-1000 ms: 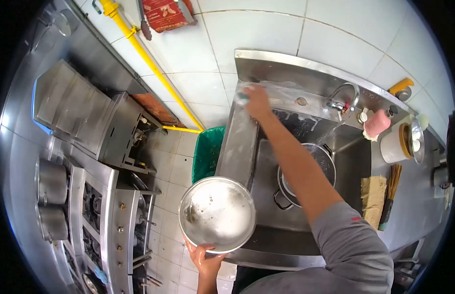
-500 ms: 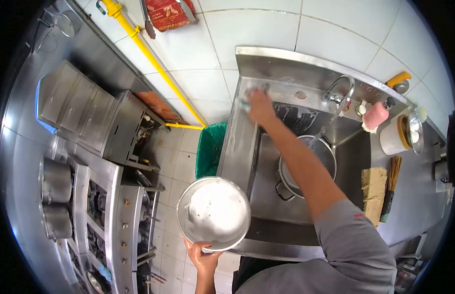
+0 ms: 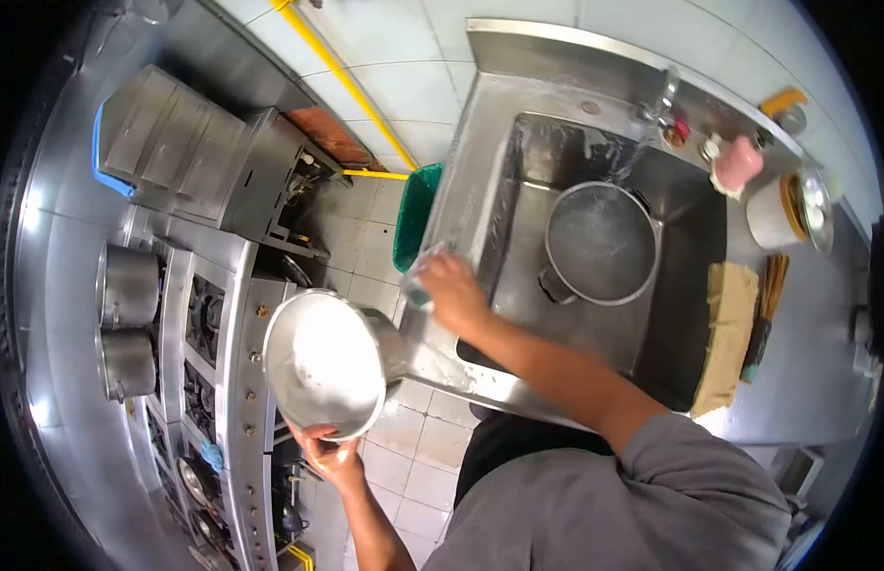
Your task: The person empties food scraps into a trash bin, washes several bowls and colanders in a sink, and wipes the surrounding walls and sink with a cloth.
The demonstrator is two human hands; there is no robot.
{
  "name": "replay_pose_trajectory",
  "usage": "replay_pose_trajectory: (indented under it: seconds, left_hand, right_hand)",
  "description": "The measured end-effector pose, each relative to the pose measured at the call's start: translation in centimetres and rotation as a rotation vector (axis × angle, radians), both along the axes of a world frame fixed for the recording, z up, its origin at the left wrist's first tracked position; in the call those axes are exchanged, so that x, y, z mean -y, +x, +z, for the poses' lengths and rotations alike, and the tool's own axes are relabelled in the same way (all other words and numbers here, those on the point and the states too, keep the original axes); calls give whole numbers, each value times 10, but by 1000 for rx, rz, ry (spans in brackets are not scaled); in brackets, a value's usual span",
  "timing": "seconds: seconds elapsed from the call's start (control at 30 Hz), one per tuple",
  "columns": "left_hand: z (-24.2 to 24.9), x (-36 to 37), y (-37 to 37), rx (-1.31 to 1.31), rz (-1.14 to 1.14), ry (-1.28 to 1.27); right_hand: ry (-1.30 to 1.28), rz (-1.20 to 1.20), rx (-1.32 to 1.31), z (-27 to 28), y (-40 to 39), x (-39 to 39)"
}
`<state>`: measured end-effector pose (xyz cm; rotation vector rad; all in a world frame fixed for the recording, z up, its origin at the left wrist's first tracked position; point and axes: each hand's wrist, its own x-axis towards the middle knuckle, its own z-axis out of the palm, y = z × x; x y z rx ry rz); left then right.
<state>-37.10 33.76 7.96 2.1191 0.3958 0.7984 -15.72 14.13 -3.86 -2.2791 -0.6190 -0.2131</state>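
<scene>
My left hand (image 3: 329,459) grips the lower rim of a round metal pot (image 3: 325,366), which is held tilted over the floor left of the sink, its pale inside showing. My right hand (image 3: 446,285) is closed on a wet greenish scrubbing pad (image 3: 419,293) at the left edge of the steel counter (image 3: 489,114). In the sink basin (image 3: 537,328) stands a two-handled pot (image 3: 602,244) holding cloudy water. Water runs from the faucet (image 3: 665,100) behind it.
A green bin (image 3: 418,214) stands left of the sink. Right of the basin are a pink bottle (image 3: 739,164), a white container (image 3: 773,211), a folded cloth (image 3: 727,328) and a brush (image 3: 767,309). A stove (image 3: 237,381) with two pots stands at the left.
My right hand has moved from the counter's back corner to its left edge. My left hand has carried the pot left and tilted it more sideways. The view has shifted.
</scene>
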Motion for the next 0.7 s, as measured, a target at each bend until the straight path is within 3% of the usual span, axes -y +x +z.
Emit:
replay_pose_trajectory:
  seconds: [0.27, 0.4, 0.47, 0.6, 0.67, 0.7]
  left_hand:
    - [-5, -66, -33, 55, -119, -120]
    - [-12, -82, -45, 65, -248, -116]
    - [-26, -98, -58, 12, -254, -98]
    - [-23, -82, -66, 80, -308, -99]
    - [-31, -89, -76, 42, -304, -148]
    - [-34, -94, -82, -3, -295, -179]
  right_hand:
    - [82, 53, -61, 2, -149, -28]
    - [-46, -78, -45, 4, -186, 49]
    - [-48, -228, -174, -18, -199, 97]
    - [-145, -460, 51, -42, -249, 218]
    - [-47, -577, -40, 15, -285, 259]
    - [188, -630, 62, -4, -296, 289]
